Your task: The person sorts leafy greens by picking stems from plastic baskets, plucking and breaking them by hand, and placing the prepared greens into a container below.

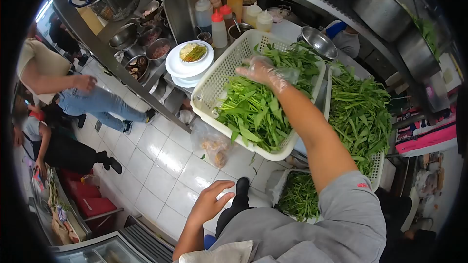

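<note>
Far left, two people, one in a light top and one in grey, in the aisle, apart from me. Then bowls of ingredients behind the frame post. Plate stack near the bench's left edge, plated food on top, close beside the crate, so little slack that side. Clear bag low below the crate's near-left corner. My left hand is bare, fingers apart, holding nothing, over the floor tiles. Squeeze bottles line the bench beyond the crate's far-left side. White crate sits with its near end out past the bench edge. My right hand, in a clear plastic glove, is over the leafy greens in it; can't tell if it pinches any. Crate is well filled, bare wall at its left end. Lower tub holds more greens; steel bowl by the crate's far-right corner, a co-worker past it. Second crate, right, is heaped. My read: mid-work, plenty of greens around; can't tell which are sorted.
</note>
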The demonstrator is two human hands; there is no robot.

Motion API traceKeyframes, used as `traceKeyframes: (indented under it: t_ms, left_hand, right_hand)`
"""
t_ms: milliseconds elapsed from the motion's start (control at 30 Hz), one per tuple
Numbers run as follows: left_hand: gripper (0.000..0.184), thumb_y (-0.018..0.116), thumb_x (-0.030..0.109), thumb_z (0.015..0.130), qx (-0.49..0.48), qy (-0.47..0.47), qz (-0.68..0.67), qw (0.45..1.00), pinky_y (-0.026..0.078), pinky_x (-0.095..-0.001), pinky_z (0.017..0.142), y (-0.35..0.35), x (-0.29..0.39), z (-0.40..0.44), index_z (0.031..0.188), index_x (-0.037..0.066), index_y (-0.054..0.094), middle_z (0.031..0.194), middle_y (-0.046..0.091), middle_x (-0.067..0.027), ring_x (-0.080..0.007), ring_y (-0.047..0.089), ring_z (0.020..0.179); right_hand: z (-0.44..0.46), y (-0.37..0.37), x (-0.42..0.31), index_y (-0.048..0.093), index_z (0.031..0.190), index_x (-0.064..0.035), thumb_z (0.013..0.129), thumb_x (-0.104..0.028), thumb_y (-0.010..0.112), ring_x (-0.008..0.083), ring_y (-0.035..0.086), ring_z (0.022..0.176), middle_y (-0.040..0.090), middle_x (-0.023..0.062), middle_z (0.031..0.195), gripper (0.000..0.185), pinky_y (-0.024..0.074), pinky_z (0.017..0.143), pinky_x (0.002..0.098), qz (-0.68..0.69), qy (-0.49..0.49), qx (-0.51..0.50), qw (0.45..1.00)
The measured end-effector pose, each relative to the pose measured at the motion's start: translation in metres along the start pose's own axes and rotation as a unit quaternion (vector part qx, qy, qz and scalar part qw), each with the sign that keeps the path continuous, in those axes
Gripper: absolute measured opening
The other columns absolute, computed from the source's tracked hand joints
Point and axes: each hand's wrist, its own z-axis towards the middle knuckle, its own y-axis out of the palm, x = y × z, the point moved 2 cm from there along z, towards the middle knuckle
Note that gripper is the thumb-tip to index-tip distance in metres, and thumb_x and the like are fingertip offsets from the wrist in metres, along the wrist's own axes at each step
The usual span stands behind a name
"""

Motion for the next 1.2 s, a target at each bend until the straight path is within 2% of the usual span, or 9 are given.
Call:
traceKeyframes:
  t_ms: [233,400,500,633,700,767,833,1000,1200]
  left_hand:
    - [0.023,0.067,0.010,0.084,0.063,0.239,0.105,0.963,0.050,-0.0378,0.081,-0.029,0.061,0.091,0.105,0.001,0.063,0.103,0.064,-0.0156,-0.0334,0.061,0.095]
    - [0.033,0.067,0.011,0.082,0.093,0.378,0.246,0.888,0.042,-0.0421,0.096,-0.014,0.096,0.192,0.114,0.005,0.060,0.123,0.056,-0.0129,-0.0309,0.052,0.116]
    - [0.045,0.065,0.026,0.086,0.096,0.373,0.417,0.823,0.033,-0.0472,0.105,-0.002,0.087,0.250,0.127,0.011,0.053,0.135,0.047,-0.0116,-0.0309,0.039,0.130]
    - [0.058,0.057,0.044,0.089,0.057,0.403,0.483,0.775,0.025,-0.0512,0.111,0.015,0.065,0.297,0.138,0.015,0.044,0.141,0.041,-0.0114,-0.0322,0.027,0.138]
    - [0.063,0.050,0.052,0.090,0.029,0.373,0.533,0.759,0.022,-0.0518,0.112,0.021,0.067,0.312,0.142,0.018,0.039,0.143,0.039,-0.0122,-0.0332,0.022,0.141]
    - [0.061,0.048,0.052,0.091,0.023,0.373,0.533,0.759,0.025,-0.0511,0.111,0.024,0.071,0.328,0.138,0.013,0.042,0.144,0.037,-0.0135,-0.0373,0.030,0.136]
    - [0.059,0.049,0.051,0.091,-0.025,0.321,0.512,0.796,0.031,-0.0502,0.108,0.028,0.072,0.344,0.132,0.008,0.045,0.145,0.033,-0.0143,-0.0399,0.038,0.129]
    - [0.052,0.050,0.035,0.090,-0.100,0.302,0.498,0.807,0.037,-0.0524,0.103,0.040,0.074,0.367,0.132,0.006,0.043,0.151,0.025,-0.0123,-0.0411,0.041,0.126]
    - [0.065,0.038,0.041,0.091,-0.147,0.143,0.567,0.798,0.012,-0.0579,0.114,0.062,0.027,0.375,0.149,0.016,0.022,0.155,0.021,-0.0066,-0.0337,0.018,0.142]
  right_hand:
    - [0.003,-0.082,-0.015,0.058,0.124,-0.0022,0.083,-0.062,0.054,0.0347,0.058,0.111,0.061,0.0240,0.117,0.073,0.0413,0.098,0.0395,0.147,0.035,-0.093,0.984]
    - [-0.003,-0.151,-0.032,0.057,0.126,-0.0023,0.084,-0.055,0.052,0.0351,0.056,0.114,0.059,0.0242,0.120,0.067,0.0394,0.101,0.0371,-0.003,0.052,-0.086,0.995]
    - [-0.014,-0.180,-0.017,0.056,0.126,-0.0001,0.085,-0.048,0.054,0.0340,0.053,0.118,0.056,0.0237,0.125,0.063,0.0376,0.104,0.0345,-0.041,-0.012,-0.017,0.999]
    - [-0.095,-0.269,-0.058,0.057,0.127,-0.0060,0.082,-0.034,0.064,0.0301,0.051,0.122,0.051,0.0221,0.132,0.054,0.0392,0.102,0.0391,0.234,0.141,0.051,0.961]
    - [-0.127,-0.297,-0.056,0.059,0.125,-0.0101,0.082,-0.035,0.065,0.0281,0.053,0.116,0.052,0.0214,0.130,0.050,0.0418,0.098,0.0397,0.121,0.165,0.067,0.976]
    - [-0.180,-0.308,-0.057,0.061,0.122,-0.0093,0.082,-0.039,0.065,0.0247,0.056,0.104,0.056,0.0190,0.122,0.050,0.0446,0.092,0.0372,0.250,0.119,0.186,0.943]
    - [-0.215,-0.325,-0.040,0.062,0.120,-0.0074,0.080,-0.042,0.066,0.0224,0.056,0.097,0.060,0.0156,0.114,0.053,0.0453,0.088,0.0357,0.091,0.066,0.165,0.980]
    - [-0.318,-0.328,-0.055,0.062,0.114,0.0013,0.078,-0.045,0.069,0.0209,0.060,0.093,0.063,0.0138,0.106,0.059,0.0479,0.083,0.0354,0.272,0.198,0.159,0.928]
    - [-0.425,-0.274,-0.043,0.062,0.108,0.0052,0.080,-0.039,0.068,0.0250,0.062,0.092,0.062,0.0153,0.103,0.052,0.0498,0.084,0.0366,0.398,0.276,0.238,0.842]
